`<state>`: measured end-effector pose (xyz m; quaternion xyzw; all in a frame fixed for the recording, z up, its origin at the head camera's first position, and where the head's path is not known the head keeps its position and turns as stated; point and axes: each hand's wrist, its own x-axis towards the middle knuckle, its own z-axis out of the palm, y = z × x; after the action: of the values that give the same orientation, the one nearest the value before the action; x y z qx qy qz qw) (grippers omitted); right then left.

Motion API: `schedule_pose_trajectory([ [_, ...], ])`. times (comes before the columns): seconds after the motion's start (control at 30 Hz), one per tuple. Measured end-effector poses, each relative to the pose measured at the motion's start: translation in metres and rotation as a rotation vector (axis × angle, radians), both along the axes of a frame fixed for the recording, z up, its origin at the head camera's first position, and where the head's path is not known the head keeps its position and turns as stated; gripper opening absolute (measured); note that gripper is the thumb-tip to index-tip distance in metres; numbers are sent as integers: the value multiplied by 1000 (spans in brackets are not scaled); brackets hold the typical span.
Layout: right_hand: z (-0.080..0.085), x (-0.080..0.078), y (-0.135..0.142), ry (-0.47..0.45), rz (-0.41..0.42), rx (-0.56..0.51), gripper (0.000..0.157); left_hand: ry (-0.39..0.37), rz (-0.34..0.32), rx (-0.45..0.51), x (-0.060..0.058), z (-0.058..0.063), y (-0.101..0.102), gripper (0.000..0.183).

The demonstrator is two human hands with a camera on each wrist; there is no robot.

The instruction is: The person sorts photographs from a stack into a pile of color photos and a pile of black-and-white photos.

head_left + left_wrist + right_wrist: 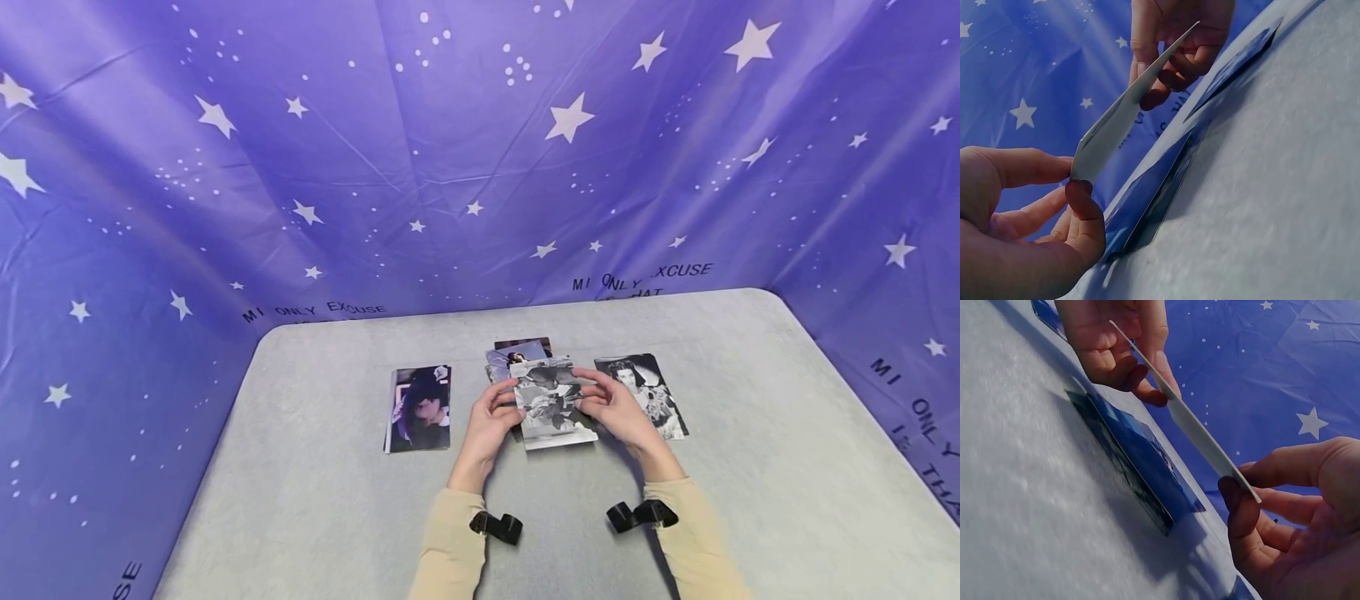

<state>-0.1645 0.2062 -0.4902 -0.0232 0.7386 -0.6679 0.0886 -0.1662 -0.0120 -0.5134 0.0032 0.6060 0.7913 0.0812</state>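
Observation:
Both hands hold a thin stack of photo prints [553, 410] above the table, a black-and-white picture on top. My left hand [487, 427] pinches its left edge between thumb and fingers, and my right hand [617, 410] pinches the right edge. From the left wrist view, the prints [1110, 140] appear nearly edge-on, tilted and raised off the surface. Beneath them lies a loose pile of colour photos [517, 352], partly covered by the held prints; the right wrist view shows this pile [1138, 447] lying on the table under the hands.
To the left lies a neat stack of photos [422, 412] with a dark portrait on top. Another stack with a black-and-white picture [651, 392] is beside my right hand. The grey table [315, 467] meets a purple star-patterned cloth [450, 150] behind and at both sides.

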Motion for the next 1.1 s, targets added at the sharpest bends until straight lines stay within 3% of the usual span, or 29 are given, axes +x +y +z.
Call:
schedule_pose_trajectory([
  [0.47, -1, 8, 30, 57, -65, 137, 54, 42, -94, -29, -4, 3, 29, 54],
  [0.83, 1, 11, 58, 144, -109, 161, 51, 61, -103, -38, -6, 1, 65, 54],
  [1.0, -2, 12, 71, 162, -115, 237, 55, 143, -126, -89, -5, -2, 79, 52],
  [1.1, -3, 14, 78, 175, -121, 304, 54, 153, -135, -116, -6, -4, 87, 52],
])
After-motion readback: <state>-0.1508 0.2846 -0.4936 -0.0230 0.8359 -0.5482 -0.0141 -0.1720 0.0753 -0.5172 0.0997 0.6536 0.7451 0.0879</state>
